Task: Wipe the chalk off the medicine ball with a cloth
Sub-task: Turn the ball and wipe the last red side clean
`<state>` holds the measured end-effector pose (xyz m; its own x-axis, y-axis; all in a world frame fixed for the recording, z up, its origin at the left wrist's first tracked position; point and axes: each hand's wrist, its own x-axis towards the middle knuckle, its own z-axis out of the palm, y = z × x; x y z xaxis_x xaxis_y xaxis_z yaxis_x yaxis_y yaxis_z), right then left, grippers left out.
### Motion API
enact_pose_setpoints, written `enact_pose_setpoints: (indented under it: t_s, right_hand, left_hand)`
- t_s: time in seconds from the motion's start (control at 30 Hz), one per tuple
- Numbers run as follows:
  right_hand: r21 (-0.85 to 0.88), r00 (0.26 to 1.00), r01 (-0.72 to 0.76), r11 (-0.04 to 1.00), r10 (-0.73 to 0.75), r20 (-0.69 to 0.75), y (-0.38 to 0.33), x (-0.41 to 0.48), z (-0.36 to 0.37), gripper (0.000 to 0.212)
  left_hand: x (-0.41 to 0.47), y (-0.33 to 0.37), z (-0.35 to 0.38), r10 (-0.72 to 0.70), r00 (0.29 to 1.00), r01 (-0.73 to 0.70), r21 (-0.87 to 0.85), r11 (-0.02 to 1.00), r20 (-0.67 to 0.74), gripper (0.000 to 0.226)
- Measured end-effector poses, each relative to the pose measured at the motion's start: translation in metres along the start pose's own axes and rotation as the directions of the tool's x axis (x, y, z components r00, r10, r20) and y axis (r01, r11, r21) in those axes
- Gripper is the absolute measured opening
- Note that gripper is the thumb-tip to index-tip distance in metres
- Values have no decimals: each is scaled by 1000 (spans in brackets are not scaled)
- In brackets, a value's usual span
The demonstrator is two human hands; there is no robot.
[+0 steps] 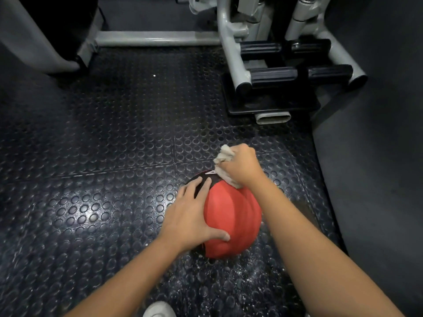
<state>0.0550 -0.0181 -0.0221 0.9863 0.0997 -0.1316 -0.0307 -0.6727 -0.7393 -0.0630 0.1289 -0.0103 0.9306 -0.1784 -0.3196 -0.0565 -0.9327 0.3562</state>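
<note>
Wiping looks underway: R hand (240,165) fisted round bunched off-white cloth (225,154), pressing it on far top of round red-and-black rubber medicine ball (231,216). Ball sits on black studded rubber floor (103,156), centre-right of view. L hand (192,213) spread flat on ball's left side, thumb on red panel, prob. steadying.

Risks: ball could roll toward grey steel machine frame (231,53) if L hand eases; white chalk dust (247,277) on floor by ball could re-soil it.

Writing: white mark (210,172) on black panel, partly under cloth, unreadable.
</note>
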Motion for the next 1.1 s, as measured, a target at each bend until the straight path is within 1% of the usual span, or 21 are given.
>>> enact_pose_setpoints:
  t_s: [0.07, 0.13, 0.23, 0.27, 0.33, 0.4, 0.47, 0.53, 0.63, 0.7, 0.77, 0.8, 0.9, 0.97, 1.0, 1.03, 1.1]
  right_hand:
    - [59, 991, -103, 993, 107, -86, 22, -13, -11, 49]
    - [146, 963, -179, 973, 203, -174, 40, -40, -18, 48]
    - [384, 913, -185, 905, 303, -273, 56, -84, -12, 45]
    - [424, 899, -172, 889, 317, -301, 58, -90, -7, 41]
    - [435, 904, -143, 889, 297, -308, 52, -91, 1, 31]
    - [377, 924, -145, 915, 261, -280, 47, -77, 4, 33]
    - [304, 934, -153, 940, 238, -267, 49, -57, -1, 26]
    - [283, 927, -185, 941, 263, -267, 59, -37, -8, 26]
    - [361, 888, -300, 883, 397, -232, 71, -28, -12, 25]
    - [409, 862, -320, 854, 442, -247, 67, -43, -9, 30]
    - [407, 824, -315, 857, 460, -331, 59, -77, -4, 40]
    - [399, 802, -309, 863, 462, -378, 55, -96, 3, 40]
    - [494, 746, -237, 836, 483, -459, 43, -134, 26, 26]
    - [523, 674, -272, 808, 548, -496, 47, -121, 26, 24]
    - [539, 650, -302, 787, 583, -487, 55, -106, 22, 23]
    - [555, 650, -340, 759, 616, -444, 64, -90, 16, 22]
    - [518, 691, -421, 745, 633, -349, 81, -62, 4, 24]
  left_hand:
    - [2, -3, -1, 0, 1000, 0, -22, 1000, 4, 135]
    - [3, -6, -1, 3, 1000, -2, -48, 999, 5, 135]
    - [7, -11, -2, 6, 1000, -6, -89, 996, -5, 136]
    - [8, -13, -3, 8, 1000, -8, -96, 995, -1, 136]
    - [11, -16, -7, 12, 1000, -10, -115, 993, 16, 135]
    - [14, -19, -10, 10, 1000, -7, -145, 989, 21, 135]
    - [18, -21, -10, -4, 1000, 7, -168, 986, 20, 136]
    - [21, -19, -10, -7, 1000, 10, -163, 987, 15, 136]
    - [26, -14, -10, -14, 1000, 15, -144, 989, 8, 135]
    - [29, -13, -12, -28, 1000, 30, -149, 988, 14, 135]
    - [33, -12, -13, -42, 999, 45, -152, 987, 24, 135]
    - [35, -11, -14, -48, 999, 51, -146, 988, 23, 135]
    - [39, -10, -17, -70, 997, 73, -136, 988, 25, 133]
    - [37, -10, -17, -68, 997, 71, -121, 990, 35, 134]
    - [34, -10, -16, -63, 997, 67, -109, 992, 40, 134]
    - [31, -10, -15, -60, 997, 64, -99, 993, 44, 135]
    - [27, -10, -11, -52, 998, 56, -90, 994, 41, 135]
